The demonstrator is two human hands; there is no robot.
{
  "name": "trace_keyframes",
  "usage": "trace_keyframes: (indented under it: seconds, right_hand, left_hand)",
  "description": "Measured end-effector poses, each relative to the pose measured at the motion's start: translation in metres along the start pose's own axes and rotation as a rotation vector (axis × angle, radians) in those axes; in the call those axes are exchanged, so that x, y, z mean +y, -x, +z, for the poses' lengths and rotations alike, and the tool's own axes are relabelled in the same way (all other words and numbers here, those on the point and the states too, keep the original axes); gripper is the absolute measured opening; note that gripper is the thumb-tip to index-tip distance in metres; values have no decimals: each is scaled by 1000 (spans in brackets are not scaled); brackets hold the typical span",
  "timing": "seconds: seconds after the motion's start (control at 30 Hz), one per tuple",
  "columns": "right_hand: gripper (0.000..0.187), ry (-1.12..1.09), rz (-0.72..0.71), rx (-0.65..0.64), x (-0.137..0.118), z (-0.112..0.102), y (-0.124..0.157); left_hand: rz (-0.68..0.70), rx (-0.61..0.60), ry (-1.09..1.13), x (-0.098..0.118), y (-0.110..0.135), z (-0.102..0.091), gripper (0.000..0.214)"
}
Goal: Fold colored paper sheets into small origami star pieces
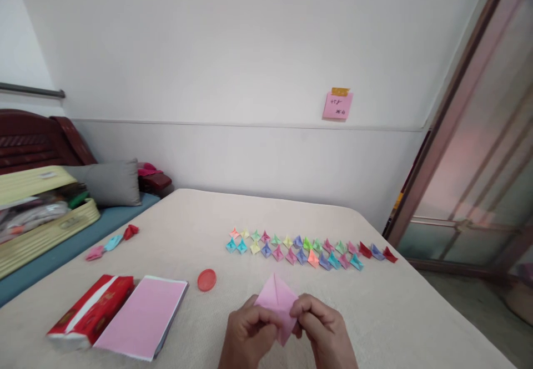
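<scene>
You are holding a folded pink paper square (277, 302) up between both hands, over a cream bedcover (395, 313). Your left hand (247, 333) is curling closed, its fingers (266, 316) pinching the paper's left side, while your right hand (325, 330) is curling closed too, its fingers (303, 308) gripping the right side. From that folded square, rows of small origami pieces (300, 249) are lying straight ahead, a red round lid (207, 280) is sitting near on the left, and a stack of pink paper (141, 316) and a red tissue packet (90, 311) are lying farther left.
</scene>
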State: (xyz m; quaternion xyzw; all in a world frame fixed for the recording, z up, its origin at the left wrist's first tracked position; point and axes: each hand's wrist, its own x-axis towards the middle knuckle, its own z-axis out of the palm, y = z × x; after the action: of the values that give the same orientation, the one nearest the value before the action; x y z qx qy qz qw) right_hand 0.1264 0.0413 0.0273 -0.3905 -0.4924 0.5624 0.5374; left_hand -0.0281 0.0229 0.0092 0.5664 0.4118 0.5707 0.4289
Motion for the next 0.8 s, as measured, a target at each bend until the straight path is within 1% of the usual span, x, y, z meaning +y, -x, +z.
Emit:
trace_keyframes:
  seconds: [0.07,0.13,0.17,0.23,0.3,0.33,0.4,0.47,0.53,0.6,0.67,0.7,0.73,0.8]
  right_hand:
    - [10,18,-20,22,0,1,-1]
    - [20,-10,-30,80,0,4,-2]
    - [25,-53,-22,108,-1,6,-2]
    - [28,-178,29,127,0,9,-3]
    - [32,-265,112,81,4,11,-4]
    - [33,-278,153,46,6,12,-5]
    - [29,-262,205,-12,14,10,-7]
    - [28,-221,221,-20,21,7,-9]
    - [28,-162,213,17,27,3,-11]
    - [28,-108,201,55,30,1,-12]
    - [27,-82,196,68,31,0,-12]
    - [26,-80,196,66,31,1,-12]
    - [26,-80,197,61,30,1,-12]
    - [27,-72,195,57,28,3,-12]
  left_hand:
    - [-15,54,-34,-1,-1,3,17]
    - [-15,90,-66,-1,-2,6,16]
    - [-7,98,-77,-1,-2,7,16]
    - [12,101,-99,-1,-2,8,17]
    - [31,91,-121,-1,-1,8,19]
    - [43,84,-130,-1,-1,8,20]
    - [69,68,-147,-1,-1,8,23]
    - [86,59,-160,-3,-1,9,26]
    - [91,62,-157,-7,0,10,26]
    - [72,90,-85,-11,1,13,21]
    - [2,121,91,-13,1,17,16]
    - [-53,135,196,-13,1,19,17]
    - [-111,151,297,-12,1,21,22]
    - [-199,192,436,-11,0,24,44]
